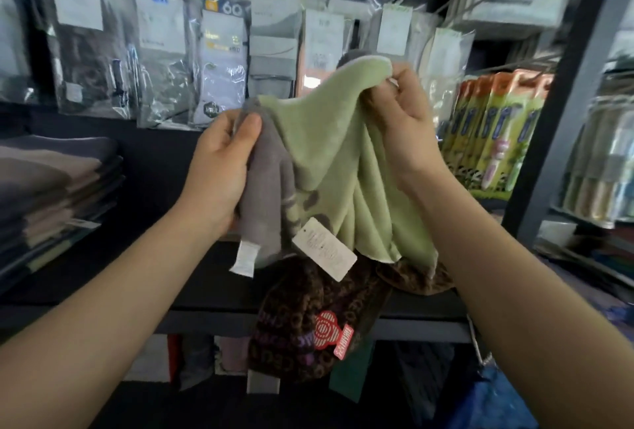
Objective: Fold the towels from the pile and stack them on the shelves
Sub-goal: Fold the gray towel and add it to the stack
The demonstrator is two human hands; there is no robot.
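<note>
Shop shelving filled the background, with packets hanging above a dark shelf (206, 298). Both hands held a green-and-grey towel (326, 167) up in front of it: the left hand (223, 171) with its grip pinched on the grey edge, the right hand (401, 119) clutching the green corner. Bunched as it was, the fold could have come out crooked, and its dangling paper tag (324, 253) might have snagged the brown towel (308, 325) draped over the shelf edge and dragged it off.

hanging sock packet (224, 61) | "60" | other labels unreadable
</note>
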